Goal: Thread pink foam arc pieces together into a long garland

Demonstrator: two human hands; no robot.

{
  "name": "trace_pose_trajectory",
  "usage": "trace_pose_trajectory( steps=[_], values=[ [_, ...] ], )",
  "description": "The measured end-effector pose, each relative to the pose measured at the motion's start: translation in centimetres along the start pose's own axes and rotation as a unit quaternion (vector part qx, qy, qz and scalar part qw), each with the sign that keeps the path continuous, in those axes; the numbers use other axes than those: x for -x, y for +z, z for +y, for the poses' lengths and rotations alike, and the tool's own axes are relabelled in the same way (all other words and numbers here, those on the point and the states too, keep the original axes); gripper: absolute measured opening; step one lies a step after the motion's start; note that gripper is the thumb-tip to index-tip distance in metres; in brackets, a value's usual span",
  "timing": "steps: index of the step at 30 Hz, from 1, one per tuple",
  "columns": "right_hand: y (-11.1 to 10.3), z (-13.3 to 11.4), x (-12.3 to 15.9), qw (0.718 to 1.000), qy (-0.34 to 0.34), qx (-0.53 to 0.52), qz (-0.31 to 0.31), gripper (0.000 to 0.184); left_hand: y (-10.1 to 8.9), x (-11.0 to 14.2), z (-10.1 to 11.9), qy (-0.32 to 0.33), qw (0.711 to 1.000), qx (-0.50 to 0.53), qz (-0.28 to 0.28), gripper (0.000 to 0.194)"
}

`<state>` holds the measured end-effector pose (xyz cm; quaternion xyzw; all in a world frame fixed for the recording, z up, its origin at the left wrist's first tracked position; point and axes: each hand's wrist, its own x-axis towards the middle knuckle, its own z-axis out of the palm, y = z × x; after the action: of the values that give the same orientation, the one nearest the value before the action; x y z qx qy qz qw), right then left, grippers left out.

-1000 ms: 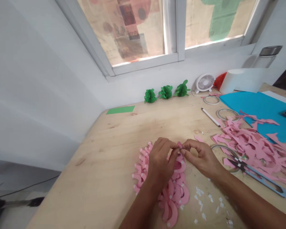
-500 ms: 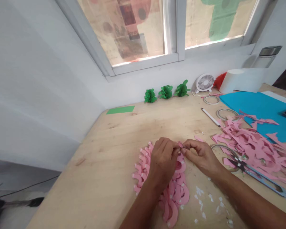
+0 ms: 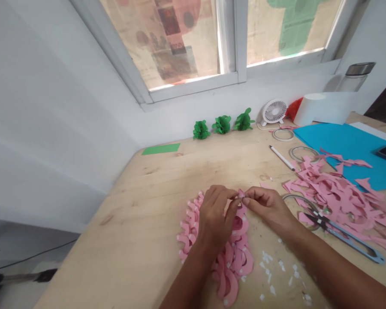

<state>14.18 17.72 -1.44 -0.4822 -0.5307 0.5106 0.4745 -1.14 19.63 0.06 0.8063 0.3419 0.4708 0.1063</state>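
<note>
Both of my hands meet over rows of curved pink paper pieces (image 3: 229,287) that carry small white tabs. My left hand (image 3: 215,214) pinches the left side of a small pink paper piece (image 3: 241,194). From the other side, my right hand (image 3: 266,208) grips the same piece between thumb and forefinger. Part of the piece is hidden by my fingertips. My left hand and forearm cover the middle of the pink rows.
Pink paper scraps (image 3: 337,193) are heaped at the right, with blue-handled snips (image 3: 354,240), tape rolls (image 3: 304,153), blue sheets (image 3: 350,141) and a white pen (image 3: 282,157) around them. White bits (image 3: 272,290) lie near my right forearm. Green paper figures (image 3: 223,124) and a fan (image 3: 274,112) line the wall.
The view has shifted slightly, so everything sits a little further left. My fingertips have moved only a little on the pink paper piece, and my left fingers look slightly more spread.
</note>
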Motion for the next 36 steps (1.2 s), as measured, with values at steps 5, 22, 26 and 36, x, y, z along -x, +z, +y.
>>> trace_pose_trajectory(
  steps=[5, 22, 26, 36],
  values=[
    [-0.02, 0.14, 0.03, 0.999, -0.009, 0.034, 0.001, 0.022, 0.33, 0.15, -0.11, 0.006, 1.0, -0.021, -0.002, 0.006],
    [0.19, 0.2, 0.19, 1.0, 0.006, 0.015, -0.009, 0.022, 0.39, 0.24, 0.03, 0.011, 0.998, -0.056, -0.04, 0.01],
    [0.21, 0.12, 0.05, 1.0, 0.006, -0.013, 0.002, 0.022, 0.45, 0.25, 0.06, 0.022, 0.997, -0.065, -0.045, 0.011],
    [-0.04, -0.59, 0.09, 0.999, 0.03, -0.022, 0.021, 0.029, -0.07, 0.29, 0.07, -0.158, 0.986, 0.005, 0.058, 0.007]
  ],
)
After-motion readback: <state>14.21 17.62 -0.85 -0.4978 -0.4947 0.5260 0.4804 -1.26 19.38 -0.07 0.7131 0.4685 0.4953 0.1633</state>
